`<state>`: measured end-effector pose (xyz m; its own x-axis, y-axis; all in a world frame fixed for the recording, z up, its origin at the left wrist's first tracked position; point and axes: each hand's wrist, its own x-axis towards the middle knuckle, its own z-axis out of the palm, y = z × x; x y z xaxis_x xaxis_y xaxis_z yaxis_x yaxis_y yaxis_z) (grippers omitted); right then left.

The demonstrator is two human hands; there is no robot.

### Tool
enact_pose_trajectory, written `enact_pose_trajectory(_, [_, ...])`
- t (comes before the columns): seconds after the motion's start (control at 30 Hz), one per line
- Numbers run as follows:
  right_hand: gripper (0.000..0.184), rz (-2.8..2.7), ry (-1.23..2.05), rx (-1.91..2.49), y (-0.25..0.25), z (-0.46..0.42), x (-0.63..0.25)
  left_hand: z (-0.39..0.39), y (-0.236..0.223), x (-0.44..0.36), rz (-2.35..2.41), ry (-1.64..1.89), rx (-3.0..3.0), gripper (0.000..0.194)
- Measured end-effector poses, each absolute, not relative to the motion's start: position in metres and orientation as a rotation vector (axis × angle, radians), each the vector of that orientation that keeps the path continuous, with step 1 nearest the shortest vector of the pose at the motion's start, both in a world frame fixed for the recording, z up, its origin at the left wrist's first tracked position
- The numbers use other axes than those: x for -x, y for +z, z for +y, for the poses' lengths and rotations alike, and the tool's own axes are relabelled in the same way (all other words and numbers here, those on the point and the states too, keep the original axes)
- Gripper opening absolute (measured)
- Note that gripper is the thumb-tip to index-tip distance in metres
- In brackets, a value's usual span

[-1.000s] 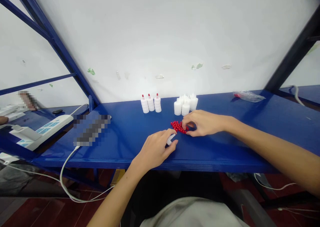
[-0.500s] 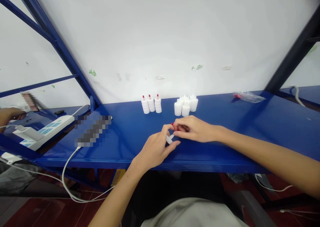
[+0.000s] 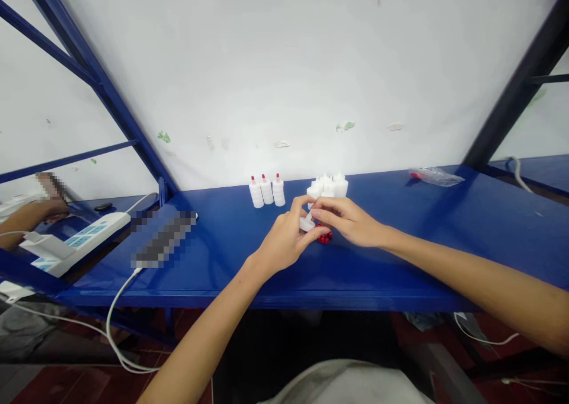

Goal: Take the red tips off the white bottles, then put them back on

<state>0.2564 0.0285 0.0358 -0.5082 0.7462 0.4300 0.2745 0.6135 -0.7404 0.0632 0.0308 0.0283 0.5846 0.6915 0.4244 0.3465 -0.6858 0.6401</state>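
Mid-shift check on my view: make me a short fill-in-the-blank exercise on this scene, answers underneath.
1. The piece in the left hand is ____ in colour.
2. The small caps lying by the hands are ____ in colour.
3. The red-tipped bottles standing together number ____.
4. The clear bag lies toward the ____ end of the table.

Missing words: white; red; three; right.
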Motion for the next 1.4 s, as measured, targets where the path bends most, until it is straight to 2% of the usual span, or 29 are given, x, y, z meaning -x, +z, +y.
enact_pose_trajectory(0.13, [0.031, -1.985, 0.536, 0.893, 0.035, 0.035, -0.259, 0.044, 0.037, -0.069, 0.810, 0.848, -2.470, 0.056])
enact_pose_trajectory(0.23, [0.026, -1.874, 0.260, 1.002, 0.038, 0.048, -0.272, 0.062, 0.044, -0.065, 1.028, 0.945, -2.593, 0.052])
enact_pose_trajectory(0.33, [0.024, -1.815, -0.024, 1.203, 0.044, 0.064, -0.290, 0.090, 0.044, -0.057, 1.325, 1.126, -2.391, 0.048])
enact_pose_trajectory(0.4, [0.025, -1.830, -0.139, 1.358, 0.046, 0.072, -0.299, 0.109, 0.042, -0.052, 1.370, 1.104, -2.239, 0.047])
enact_pose_trajectory(0.53, [0.031, -1.910, -0.211, 1.537, 0.043, 0.081, -0.303, 0.133, 0.037, -0.050, 1.493, 1.024, -2.161, 0.050])
enact_pose_trajectory(0.83, [0.034, -2.027, -0.148, 1.646, 0.038, 0.085, -0.297, 0.139, 0.037, -0.061, 1.933, 0.942, -2.330, 0.042])
enact_pose_trajectory(0.97, [0.036, -1.958, -0.155, 1.621, 0.040, 0.082, -0.300, 0.135, 0.038, -0.046, 1.742, 1.050, -2.446, 0.035])
enact_pose_trajectory(1.07, [0.035, -1.920, -0.169, 1.541, 0.041, 0.078, -0.298, 0.128, 0.038, -0.025, 1.324, 1.141, -2.518, 0.034])
enact_pose_trajectory(1.17, [0.035, -1.948, -0.166, 1.428, 0.039, 0.071, -0.293, 0.119, 0.034, -0.006, 1.017, 1.092, -2.303, 0.038])
enact_pose_trajectory(1.27, [0.036, -2.024, -0.146, 1.256, 0.036, 0.062, -0.286, 0.109, 0.027, 0.007, 0.969, 1.088, -2.070, 0.042])
enact_pose_trajectory(1.4, [0.034, -2.150, -0.080, 1.019, 0.030, 0.051, -0.276, 0.089, 0.017, 0.008, 0.939, 1.197, -2.062, 0.035])
